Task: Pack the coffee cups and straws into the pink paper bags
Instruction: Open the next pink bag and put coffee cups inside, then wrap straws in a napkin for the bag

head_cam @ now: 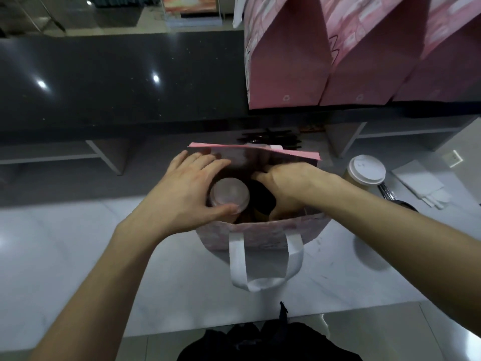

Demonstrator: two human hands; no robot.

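1. Open pink paper bag stands mid-bench, handles drooping near.
2. Left hand curls round a lidded cup at the bag mouth.
3. Right hand reaches inside; grip hidden.
4. Another cup stands right; straws lie beyond.

Both hands inside pink bag

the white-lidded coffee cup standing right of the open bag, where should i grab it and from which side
Hold the coffee cup by its side wall just under the white lid, coming from its near right. It stands upright, so a wrapping grip around the body suits it. The open pink bag blocks the left, and the right hand, now down inside the bag, is the nearer one.
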